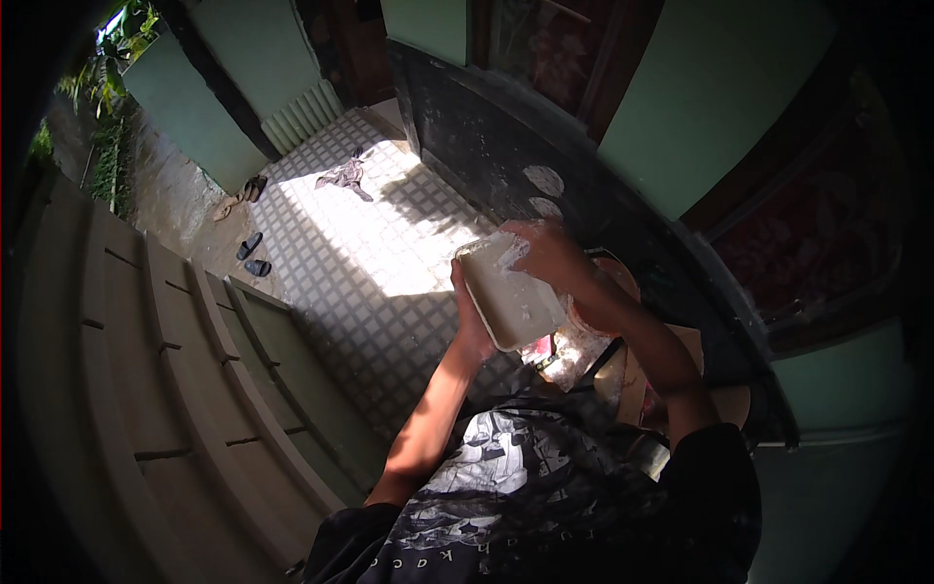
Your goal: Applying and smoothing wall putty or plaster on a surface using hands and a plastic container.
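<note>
White rectangular slab (508, 297), flat and pale like a plasterer's board smeared with white paste, sits in the middle of the head view, held up in front of the person's chest, above a tiled floor (360, 263).

The left hand (471, 316) clasps the slab along its lower left edge, its grip closed around the rim with fingers behind it. The right hand (550, 255) lies on the slab's upper right corner, fingers curled over the white coating; whether it pinches a tool or only presses on the paste cannot be told.

Judging by this, the step in hand looks like working or gathering paste on the board. The next move would call for keeping the slab level and steady in the left hand while the right draws across it.

Two white patches (545, 185) show on the dark wall (467, 127) just beyond the hands. A crumpled pale bag with a red patch (559, 355) lies below the slab, near the person's lap. Farther off on the sunlit tiles are a grey cloth (342, 177) and dark sandals (253, 255).
</note>
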Motion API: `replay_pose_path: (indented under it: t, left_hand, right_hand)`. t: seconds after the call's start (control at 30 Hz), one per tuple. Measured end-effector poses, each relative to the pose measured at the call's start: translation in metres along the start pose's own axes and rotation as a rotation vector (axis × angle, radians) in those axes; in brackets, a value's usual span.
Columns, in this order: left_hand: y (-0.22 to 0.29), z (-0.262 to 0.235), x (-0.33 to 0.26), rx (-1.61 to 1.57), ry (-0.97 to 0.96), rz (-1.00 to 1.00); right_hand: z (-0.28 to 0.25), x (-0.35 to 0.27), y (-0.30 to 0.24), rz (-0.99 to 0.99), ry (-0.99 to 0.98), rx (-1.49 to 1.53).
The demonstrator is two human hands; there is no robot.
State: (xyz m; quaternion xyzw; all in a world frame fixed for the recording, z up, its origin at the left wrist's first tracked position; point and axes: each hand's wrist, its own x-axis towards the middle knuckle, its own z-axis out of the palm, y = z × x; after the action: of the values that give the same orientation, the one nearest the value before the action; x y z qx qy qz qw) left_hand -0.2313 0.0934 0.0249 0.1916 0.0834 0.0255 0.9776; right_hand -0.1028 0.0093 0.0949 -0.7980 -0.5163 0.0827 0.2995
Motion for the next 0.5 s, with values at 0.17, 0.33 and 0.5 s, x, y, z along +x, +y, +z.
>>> replay_pose_path:
  t: [0.17, 0.33, 0.5]
  left_hand:
    - [0.002, 0.006, -0.002, -0.023, 0.009, -0.012]
    - [-0.001, 0.000, -0.001, 0.010, 0.011, 0.023]
    - [-0.001, -0.006, -0.001, 0.013, 0.007, 0.010]
  right_hand:
    - [0.005, -0.002, -0.001, -0.046, 0.055, -0.092]
    - [0.003, 0.000, -0.002, -0.090, -0.004, 0.059]
    - [0.006, -0.004, 0.004, -0.104, -0.009, 0.000]
